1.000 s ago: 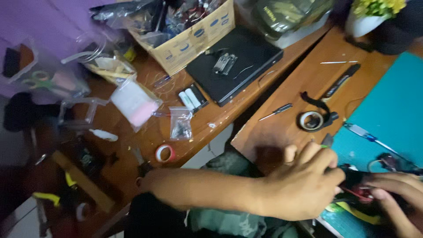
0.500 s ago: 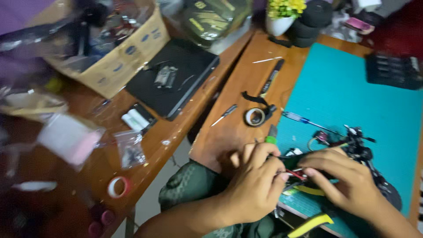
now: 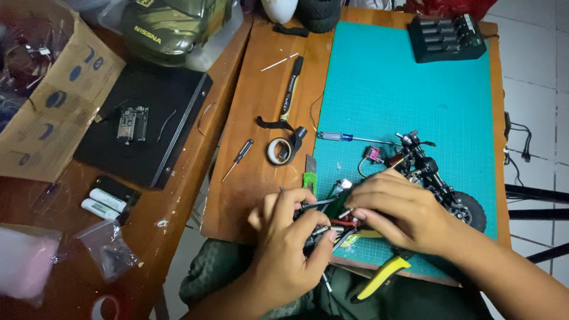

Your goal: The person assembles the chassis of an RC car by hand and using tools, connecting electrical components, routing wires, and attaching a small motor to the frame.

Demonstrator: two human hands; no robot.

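Working at the near edge of a teal cutting mat (image 3: 409,77), both hands meet over a small model vehicle chassis (image 3: 435,184) that lies on the mat with one knobby tyre showing at its right end. The left hand (image 3: 290,243) has its fingers curled and pinching a thin metal tool or rod at the near end of the chassis; what exactly lies between the fingertips is too small to tell. The right hand (image 3: 403,210) lies cupped over the chassis, its fingers bent down and pressed onto the frame beside the left hand's fingertips. Yellow-handled pliers (image 3: 379,278) lie just below the right wrist, at the mat's edge. On the mat beyond the hands lies a blue-handled screwdriver (image 3: 344,137); on the wooden board (image 3: 261,106) beside it sit a roll of tape (image 3: 280,151) and a small dark screwdriver (image 3: 238,159). A black battery charger (image 3: 447,37) stands at the mat's far corner.
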